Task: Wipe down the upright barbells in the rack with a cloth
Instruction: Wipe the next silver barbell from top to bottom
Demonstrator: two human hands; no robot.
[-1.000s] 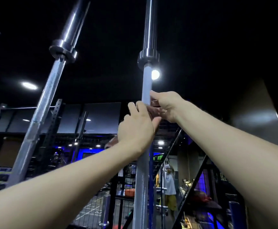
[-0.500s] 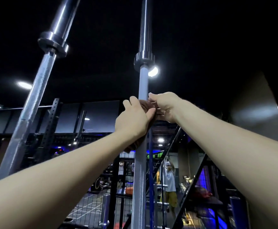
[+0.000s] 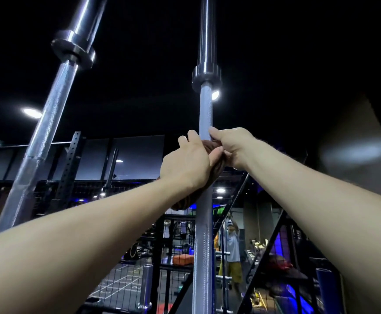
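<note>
High on the knurled shaft of the upright steel barbell (image 3: 204, 223), below its collar, the left hand (image 3: 186, 165) and right hand (image 3: 232, 146) both clutch a dark brown cloth (image 3: 216, 165) wrapped around the bar.

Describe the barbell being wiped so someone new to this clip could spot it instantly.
Two steel barbells rise against the dark ceiling. The centre barbell stands nearly vertical, with a ceiling light glowing just beside its collar. Unlike the leaning left barbell, which nobody touches, it has the left hand and the right hand gripping a brown cloth around its shaft.
</note>
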